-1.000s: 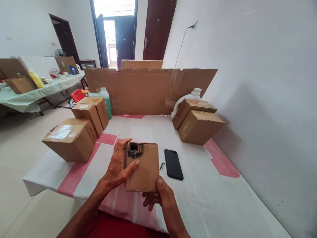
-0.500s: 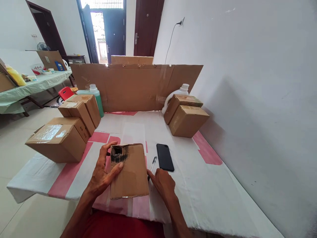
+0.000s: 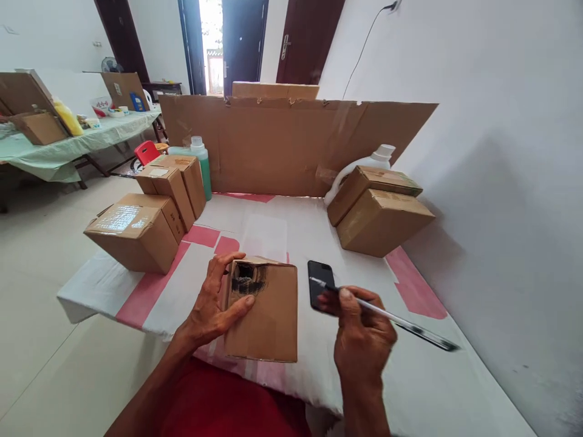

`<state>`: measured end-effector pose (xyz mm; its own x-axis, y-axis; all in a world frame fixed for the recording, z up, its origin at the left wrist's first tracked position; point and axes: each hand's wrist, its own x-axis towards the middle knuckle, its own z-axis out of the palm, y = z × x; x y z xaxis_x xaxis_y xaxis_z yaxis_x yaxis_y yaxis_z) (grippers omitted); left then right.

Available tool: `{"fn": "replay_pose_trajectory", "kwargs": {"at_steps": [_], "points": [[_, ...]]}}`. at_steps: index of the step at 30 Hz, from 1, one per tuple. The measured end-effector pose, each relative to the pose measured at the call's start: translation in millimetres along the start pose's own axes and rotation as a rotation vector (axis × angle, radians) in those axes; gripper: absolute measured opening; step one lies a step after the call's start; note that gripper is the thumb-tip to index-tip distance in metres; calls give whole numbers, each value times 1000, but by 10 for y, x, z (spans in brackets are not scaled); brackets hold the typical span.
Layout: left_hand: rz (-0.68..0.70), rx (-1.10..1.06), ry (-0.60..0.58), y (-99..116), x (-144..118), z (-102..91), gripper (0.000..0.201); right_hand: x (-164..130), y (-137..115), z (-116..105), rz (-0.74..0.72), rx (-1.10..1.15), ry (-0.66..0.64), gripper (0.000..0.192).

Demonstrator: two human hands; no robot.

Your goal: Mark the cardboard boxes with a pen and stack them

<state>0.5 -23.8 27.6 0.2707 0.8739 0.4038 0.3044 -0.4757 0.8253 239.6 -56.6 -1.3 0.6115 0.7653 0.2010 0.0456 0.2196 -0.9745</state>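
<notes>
A brown cardboard box (image 3: 273, 325), flat-faced and square-cornered, is at lower centre of the frame. Its top left corner has a square, dark hole with rough black smudges around it. The left hand (image 3: 221, 306) grasps the box along its left side, thumb pressed flat on the face, fingers curled over the far edge. Whether the box touches the table cannot be told.

The right hand (image 3: 364, 331), right of centre, grips a slim pen (image 3: 394, 317), clear-barrelled with black ends and slightly blurred, slanting from a pale tip at upper left down to lower right. Beyond it lies a smooth, black, rectangular phone (image 3: 321, 273), partly covered by the hand.

The table wears a creased white cloth (image 3: 432, 370) with blocks of faded pink (image 3: 146, 297). Matt, taped cardboard cartons (image 3: 146, 246) cluster at left, beside a green bottle (image 3: 206, 173); two more cartons (image 3: 382, 224) lean at right, before a white plastic jug (image 3: 341, 176). A wide, ragged-topped cardboard panel (image 3: 273, 145) stands across the back.

The room has plain white walls (image 3: 510, 79), pale floor tiles (image 3: 31, 340) at lower left, dark doors (image 3: 310, 42) along the top, and a second table (image 3: 50, 152) under pale green cloth at upper left.
</notes>
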Motion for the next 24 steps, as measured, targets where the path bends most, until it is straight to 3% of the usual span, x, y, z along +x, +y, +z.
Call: {"fn": "replay_pose_trajectory", "kwargs": {"at_steps": [2,5,12,24], "points": [[10,12,-4,11,4,7,60,-61,-209,104,-104,124,-27,22],[0,14,-2,16,2,-1,60,-192,-410,263,-210,105,-207,11],[44,20,-10,18,-5,22,60,-288,-493,337,-310,86,-372,7],[95,16,-2,23,-28,79,63,-245,-537,301,-274,62,-403,8]]}}
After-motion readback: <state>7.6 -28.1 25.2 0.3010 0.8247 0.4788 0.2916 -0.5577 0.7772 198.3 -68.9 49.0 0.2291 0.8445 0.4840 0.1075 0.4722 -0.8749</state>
